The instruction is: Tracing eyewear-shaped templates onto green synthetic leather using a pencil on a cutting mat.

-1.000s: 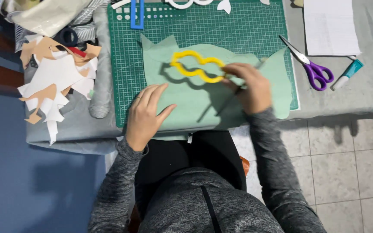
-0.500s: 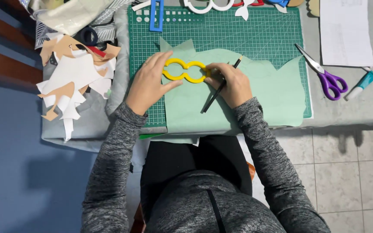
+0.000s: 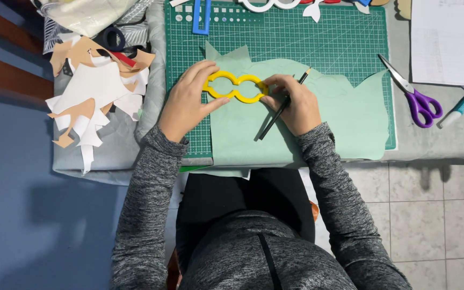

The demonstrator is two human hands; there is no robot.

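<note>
Left hand (image 3: 185, 104): fingers spread, thumb + fingertips pinching the left lobe of the yellow template (image 3: 235, 87), pressing it flat.
Right hand (image 3: 295, 104): closed round a black pencil (image 3: 281, 106); fingertips also touch the template's right end. Pencil slants, one end pointing up-right past the knuckles, the other down-left over the sheet.
Yellow template: wavy two-loop outline shape, lies flat on the pale green sheet (image 3: 345, 121), upper-left part of it, between both hands.
Pale green sheet: foam or paper, can't tell which; ragged cut top edge w/ peaks; covers lower half of the cutting mat (image 3: 328, 37) and hangs a bit over the table's front edge.
Cutting mat: dark green, gridded, on a grey padded table cover (image 3: 114, 150).
Scissors (image 3: 412, 94): purple handles, blades shut, lying just right of the mat, well apart from the hands.
Glue stick (image 3: 460, 107): teal + white, lying beside the scissors, at the far right.
White sheet (image 3: 442, 40): plain paper, top right, above scissors.
Scrap pile (image 3: 89, 91): white + tan paper offcuts, left of the mat.
Blue strip (image 3: 201, 16): narrow frame-like piece at the mat's top edge.
White cut-outs (image 3: 267, 5): top edge of mat, mostly cropped.
Person: seated, grey mottled sleeves, dark lap under the table edge.
</note>
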